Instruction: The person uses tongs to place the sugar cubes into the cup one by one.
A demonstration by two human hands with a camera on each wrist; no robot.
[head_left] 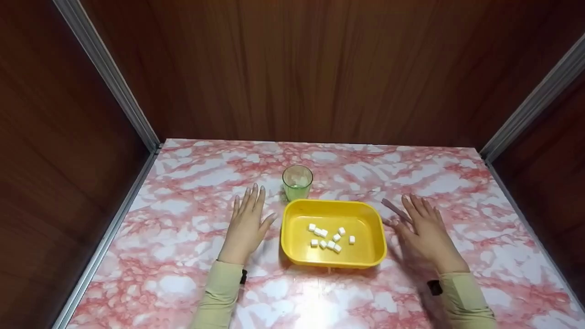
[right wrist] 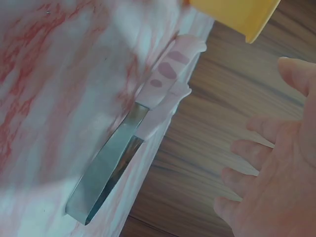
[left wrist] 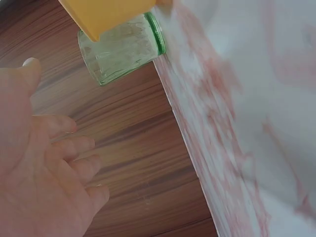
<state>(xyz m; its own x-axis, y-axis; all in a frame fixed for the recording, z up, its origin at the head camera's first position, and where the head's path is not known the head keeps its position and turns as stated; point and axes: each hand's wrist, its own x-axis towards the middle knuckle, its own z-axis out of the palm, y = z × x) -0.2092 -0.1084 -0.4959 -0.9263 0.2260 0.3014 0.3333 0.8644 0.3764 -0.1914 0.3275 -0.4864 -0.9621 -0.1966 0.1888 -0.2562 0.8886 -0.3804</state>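
Right hand (head_left: 424, 234), straight-fingered, empty (left hand (head_left: 246, 228) likewise), is near the tongs (right wrist: 127, 129), right of the tray (head_left: 333, 264); likely light, springy, best pinched mid-arm.

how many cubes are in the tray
10 cubes, all in the tray: three back left, two right of those, one farthest right, four in front.

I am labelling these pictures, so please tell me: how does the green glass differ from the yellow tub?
The green glass is see-through, while the yellow tub is opaque. The glass is round and narrow; the tub is rectangular and wider. The tub holds white cubes; none show in the glass. Both stand upright on the table.
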